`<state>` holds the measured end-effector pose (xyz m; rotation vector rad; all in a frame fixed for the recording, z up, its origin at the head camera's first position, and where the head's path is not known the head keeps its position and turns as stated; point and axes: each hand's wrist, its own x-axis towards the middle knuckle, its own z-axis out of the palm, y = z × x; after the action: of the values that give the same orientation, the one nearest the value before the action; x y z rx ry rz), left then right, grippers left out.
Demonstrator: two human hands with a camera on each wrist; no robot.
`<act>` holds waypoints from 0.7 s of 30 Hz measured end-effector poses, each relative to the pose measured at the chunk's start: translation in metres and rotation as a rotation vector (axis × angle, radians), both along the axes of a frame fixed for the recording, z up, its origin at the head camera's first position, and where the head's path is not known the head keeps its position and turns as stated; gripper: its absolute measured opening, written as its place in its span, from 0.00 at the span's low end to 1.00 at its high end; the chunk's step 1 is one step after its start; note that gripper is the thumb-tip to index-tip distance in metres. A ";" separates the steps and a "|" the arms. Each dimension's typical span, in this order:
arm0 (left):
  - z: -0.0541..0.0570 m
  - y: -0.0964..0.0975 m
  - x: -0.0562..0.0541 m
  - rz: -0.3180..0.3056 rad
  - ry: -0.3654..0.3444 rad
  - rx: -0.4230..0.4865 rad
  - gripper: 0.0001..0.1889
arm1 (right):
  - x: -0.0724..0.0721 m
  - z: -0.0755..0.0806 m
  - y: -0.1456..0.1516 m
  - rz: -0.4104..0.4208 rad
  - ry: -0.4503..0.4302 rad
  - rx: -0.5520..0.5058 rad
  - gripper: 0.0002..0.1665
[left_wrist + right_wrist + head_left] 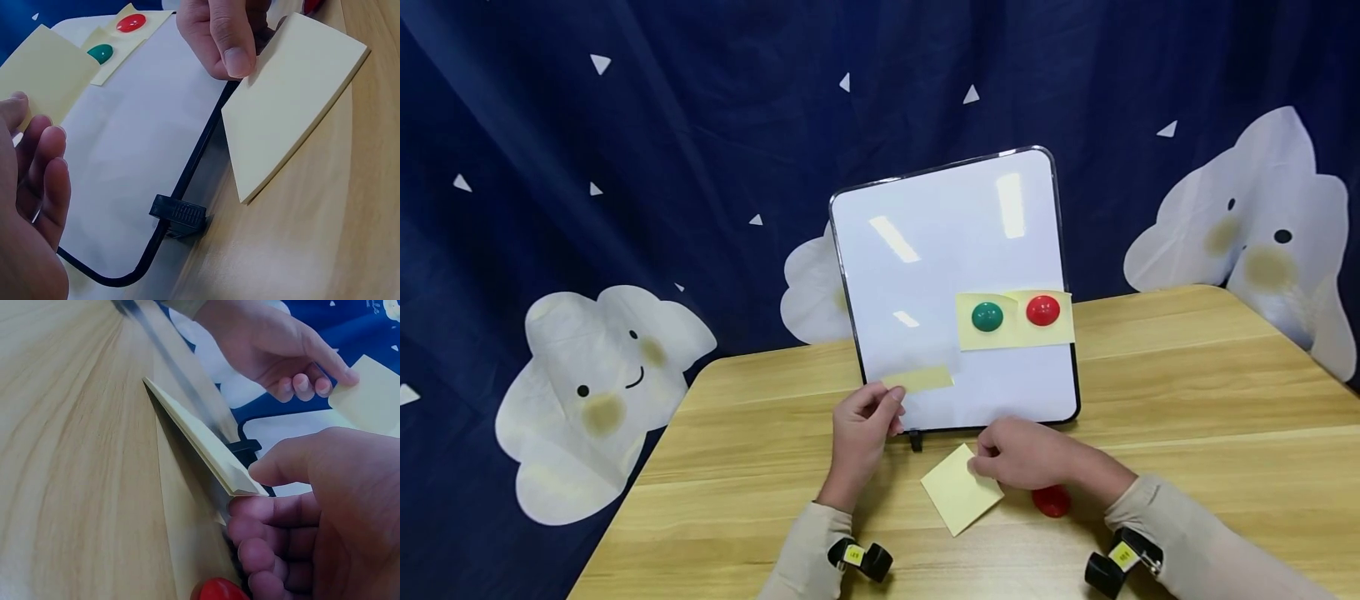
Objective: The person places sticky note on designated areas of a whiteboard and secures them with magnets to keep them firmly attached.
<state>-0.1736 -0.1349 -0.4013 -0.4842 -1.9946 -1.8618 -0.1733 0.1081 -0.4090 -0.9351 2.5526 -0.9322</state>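
Between thumb and fingers, my left hand (863, 429) pinches a single yellow sticky note (921, 379) in front of the whiteboard's lower left. My right hand (1026, 454) grips a pad of yellow sticky notes (961, 492) by one corner, tilted over the table. The whiteboard (917, 292) has a black frame and stands upright. On its right side, two yellow notes (1015, 335) lie side by side, one under a green round magnet (987, 317) and one under a red round magnet (1042, 311). Another red magnet (1051, 502) sits on the table, partly hidden by my right hand.
A black clip-like foot (178, 214) supports the board's bottom edge on the wooden table (737, 467). Behind the table hangs a dark blue curtain (700, 125) with white clouds and triangles.
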 end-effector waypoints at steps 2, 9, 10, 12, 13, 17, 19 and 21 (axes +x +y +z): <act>0.000 0.001 0.000 -0.011 -0.004 -0.002 0.11 | 0.000 0.000 0.000 0.002 0.009 -0.003 0.21; -0.001 0.002 0.001 -0.046 -0.015 -0.045 0.11 | 0.001 0.002 0.000 0.003 0.007 -0.015 0.23; -0.002 0.002 0.001 -0.050 -0.015 -0.050 0.11 | 0.001 0.002 0.000 0.003 0.008 -0.016 0.23; -0.002 0.001 0.001 -0.054 -0.014 -0.060 0.11 | 0.001 0.002 0.000 0.008 0.013 -0.019 0.24; -0.002 0.001 0.001 -0.056 -0.012 -0.064 0.11 | 0.001 0.002 0.000 0.011 0.015 -0.020 0.25; -0.002 0.001 0.001 -0.059 -0.003 -0.079 0.11 | 0.001 0.002 0.001 0.007 0.018 -0.009 0.25; -0.003 0.001 0.002 -0.066 0.002 -0.080 0.10 | 0.000 0.003 0.001 -0.003 0.022 0.010 0.25; -0.003 0.001 0.002 -0.071 0.008 -0.081 0.08 | 0.000 0.003 0.001 -0.014 0.021 0.026 0.25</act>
<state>-0.1717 -0.1340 -0.4040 -0.5920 -2.0794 -1.8227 -0.1732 0.1091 -0.4063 -0.9265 2.5857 -0.8953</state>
